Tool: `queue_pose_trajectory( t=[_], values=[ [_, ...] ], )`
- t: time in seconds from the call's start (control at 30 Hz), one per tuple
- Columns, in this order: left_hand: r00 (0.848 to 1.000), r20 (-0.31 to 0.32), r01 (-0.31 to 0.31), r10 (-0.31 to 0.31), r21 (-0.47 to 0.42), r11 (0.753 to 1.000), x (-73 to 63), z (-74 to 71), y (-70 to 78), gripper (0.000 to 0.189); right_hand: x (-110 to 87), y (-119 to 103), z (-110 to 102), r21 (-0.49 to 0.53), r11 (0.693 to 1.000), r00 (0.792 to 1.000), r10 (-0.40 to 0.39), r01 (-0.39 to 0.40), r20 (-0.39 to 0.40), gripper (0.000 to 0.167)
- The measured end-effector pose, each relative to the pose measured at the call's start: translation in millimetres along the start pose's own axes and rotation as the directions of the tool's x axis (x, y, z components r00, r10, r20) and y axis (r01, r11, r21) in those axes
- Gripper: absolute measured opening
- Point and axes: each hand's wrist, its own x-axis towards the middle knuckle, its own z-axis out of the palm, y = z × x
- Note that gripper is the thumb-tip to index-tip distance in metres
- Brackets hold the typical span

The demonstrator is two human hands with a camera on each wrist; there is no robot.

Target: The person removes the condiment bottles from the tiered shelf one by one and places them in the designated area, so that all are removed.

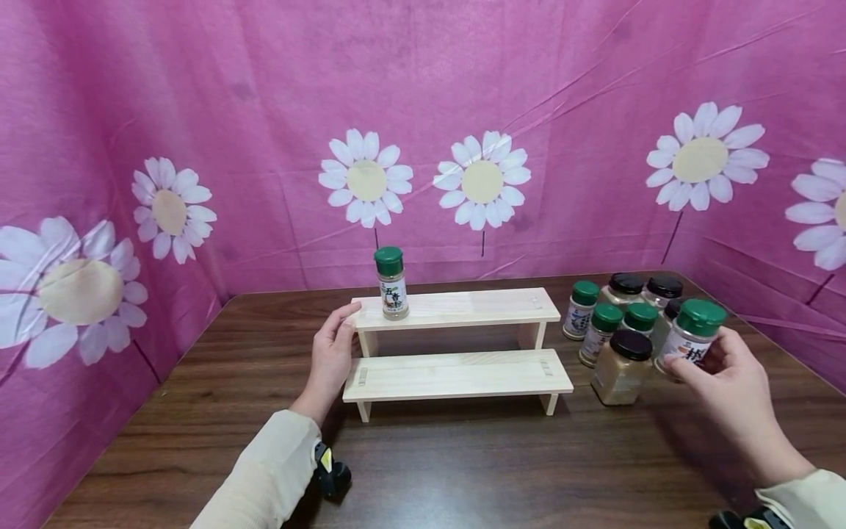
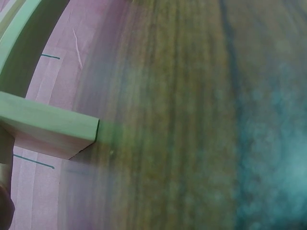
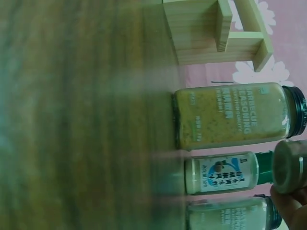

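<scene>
My left hand (image 1: 333,360) touches the left end of a two-tier wooden rack (image 1: 456,373), its fingers at the upper shelf's edge. On that shelf's left end stands a green-capped spice jar (image 1: 393,288). My right hand (image 1: 740,386) grips another green-capped spice jar (image 1: 690,342), raised off the table at the right; its base (image 3: 289,167) shows in the right wrist view. Just left of the held jar stands a square black-capped barbecue seasoning jar (image 1: 621,371). In the left wrist view, only a sliver of the left hand (image 2: 5,211) shows beside the rack's wood (image 2: 53,124).
Several more jars cluster behind, among them a green-capped jar (image 1: 580,312) at the back left and a black-capped jar (image 1: 624,288). The dark wooden table (image 1: 463,470) ends at a pink curtain (image 1: 423,88) with daisies, which also flanks both sides.
</scene>
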Motion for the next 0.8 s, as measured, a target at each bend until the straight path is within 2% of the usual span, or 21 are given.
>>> queue_pose_trajectory(
  t=[0.23, 0.43, 0.63, 0.8],
  values=[
    [1.000, 0.003, 0.026, -0.026, -0.003, 1.000, -0.1, 0.1, 0.4, 0.032, 0.4, 11.2, 0.6, -0.059, 0.998, 0.996, 0.002, 0.003, 0.090, 0.047],
    [1.000, -0.003, 0.016, -0.016, -0.008, 1.000, -1.0, 0.2, 0.9, 0.032, -1.1, 20.7, -0.9, -0.150, 0.986, 0.984, 0.094, -0.071, 0.153, 0.034],
    [1.000, 0.003, 0.011, -0.011, -0.028, 1.000, -1.4, 0.7, 1.1, 0.032, -3.2, 27.2, 0.1, -0.230, 0.967, 0.973, 0.151, -0.109, 0.175, 0.044],
    [1.000, 0.000, 0.013, -0.013, -0.010, 1.000, -1.1, 0.8, 1.5, 0.032, -4.5, 28.6, 1.6, -0.336, 0.934, 0.965, 0.190, -0.121, 0.181, 0.052]
  ],
)
